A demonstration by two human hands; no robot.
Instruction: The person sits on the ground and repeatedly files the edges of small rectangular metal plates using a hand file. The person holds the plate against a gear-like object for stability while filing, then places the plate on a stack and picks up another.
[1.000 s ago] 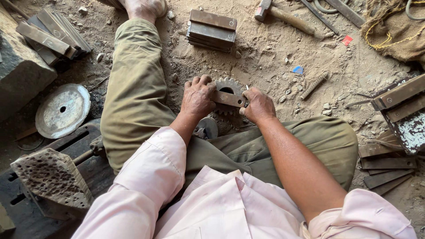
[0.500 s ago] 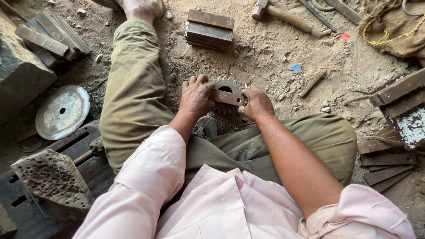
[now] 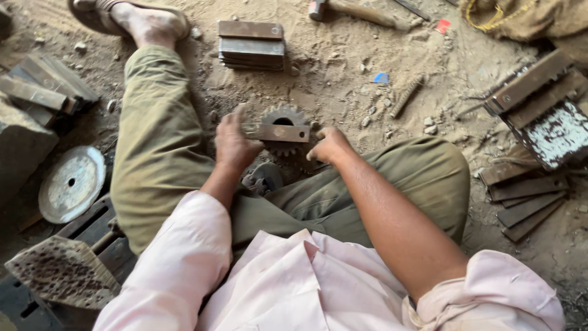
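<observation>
Sandy, grit-strewn floor (image 3: 343, 86) fills the frame, and the person sits right on it, one leg stretched out, the other folded, so the work lies low between the knees.

Just ahead of the folded knee a dark toothed gear (image 3: 283, 116) with a round bore lies flat in the sand, and a flat metal bar (image 3: 277, 132) lies across its face, covering the lower part of the bore. The left hand (image 3: 234, 144) is cupped over the bar's left end, fingers curled and thumb up, pinning it there. The right hand (image 3: 327, 147) rests at the bar's right end with fingers bent inward; whether it pinches the bar or only steadies it I cannot tell. Holding both ends keeps the bar square over the gear.

Spare stock sits within reach. A neat stack of flat steel plates (image 3: 252, 44) lies beyond the gear, rust-brown with sharp edges. A hammer (image 3: 355, 11) lies farther off, its handle pale. Near it are a short ribbed rod (image 3: 407, 95) and a bit of blue scrap (image 3: 381, 78). On the person's right, more flat bars (image 3: 527, 196) fan out. On the left lie a dull round disc (image 3: 71, 182) with a centre hole and a pitted, rough wedge block (image 3: 61, 273).
</observation>
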